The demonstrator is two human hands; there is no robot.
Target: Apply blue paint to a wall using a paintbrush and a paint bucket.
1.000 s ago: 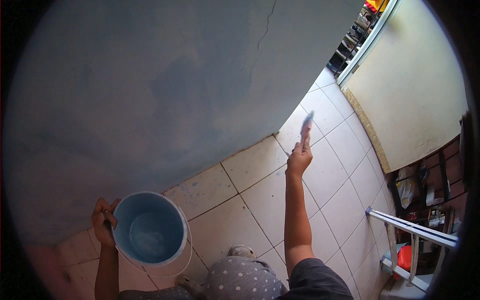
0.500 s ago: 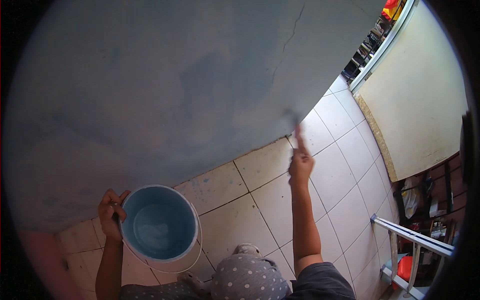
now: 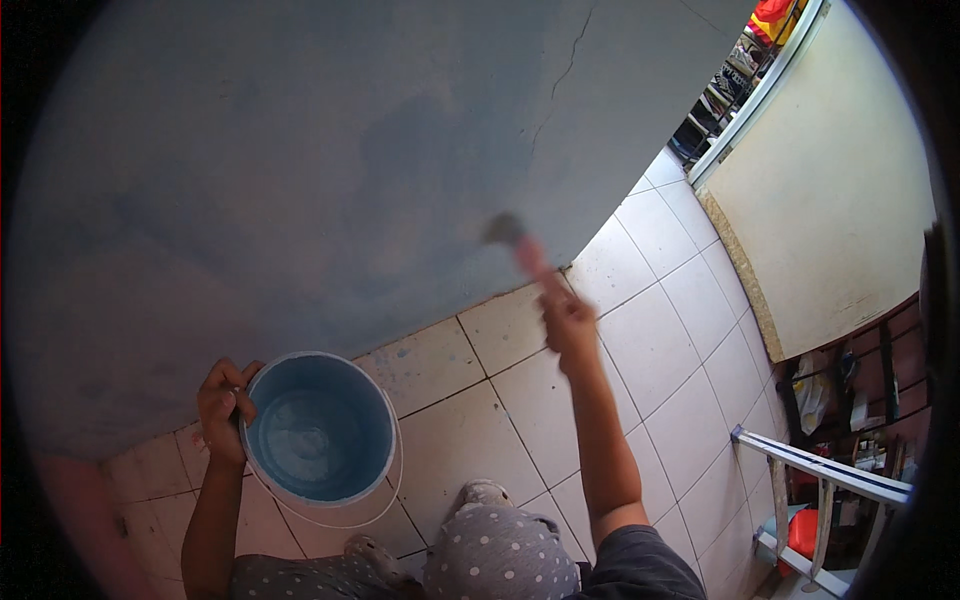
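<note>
Dark grey short sleeve (image 3: pixel 640 565); grey white-dotted trousers (image 3: pixel 490 555); pale footwear (image 3: pixel 487 492), possibly sandals.

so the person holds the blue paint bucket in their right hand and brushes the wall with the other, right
Not quite. The head view shows the blue paint bucket gripped at its rim by the left hand, not the right. The right hand holds the paintbrush, whose bristles are against the blue wall.

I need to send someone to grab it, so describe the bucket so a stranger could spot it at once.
Start at the big blue-grey painted wall and drop to the pale floor tiles below it. Above the tiles, the left hand grips the rim of a round bucket with blue paint inside. A thin white wire handle hangs under it, and it is the only round, open container here.
</note>
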